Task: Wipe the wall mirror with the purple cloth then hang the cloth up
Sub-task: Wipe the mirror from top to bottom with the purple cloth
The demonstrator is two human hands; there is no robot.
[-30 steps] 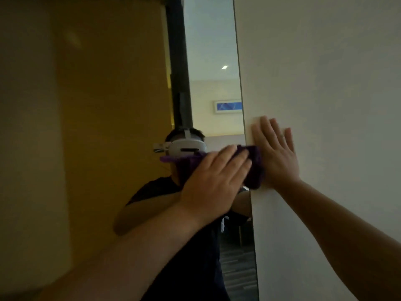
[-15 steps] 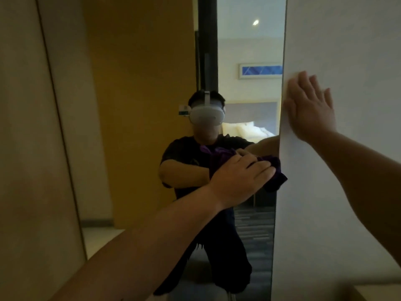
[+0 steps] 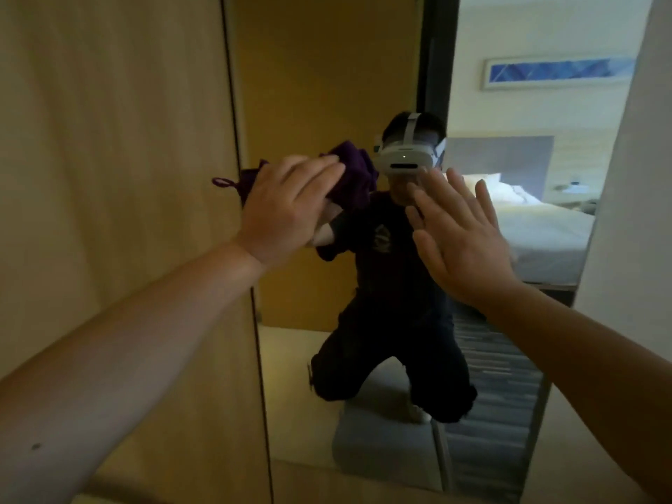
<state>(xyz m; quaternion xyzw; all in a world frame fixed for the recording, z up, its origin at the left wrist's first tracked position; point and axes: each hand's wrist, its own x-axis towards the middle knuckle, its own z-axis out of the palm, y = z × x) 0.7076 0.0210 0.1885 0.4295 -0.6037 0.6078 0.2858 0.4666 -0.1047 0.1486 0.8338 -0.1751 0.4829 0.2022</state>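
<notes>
The tall wall mirror (image 3: 327,85) fills the middle of the view, between a wooden panel on the left and a white wall on the right. My left hand (image 3: 287,209) presses the bunched purple cloth (image 3: 354,172) against the glass near the mirror's left edge; a small hanging loop sticks out of the cloth to the left. My right hand (image 3: 462,241) is flat and spread, palm toward the glass, in the mirror's middle. I cannot tell whether it touches. The mirror reflects a crouching person in dark clothes with a white headset.
A wooden panel (image 3: 116,176) borders the mirror's left edge. A white wall (image 3: 632,212) stands along the right edge. The reflection shows a bed, a blue framed picture and a grey pad on the floor.
My left hand has carried the cloth from the mirror's right edge across to its left edge. My right hand has left the white wall and now faces the glass.
</notes>
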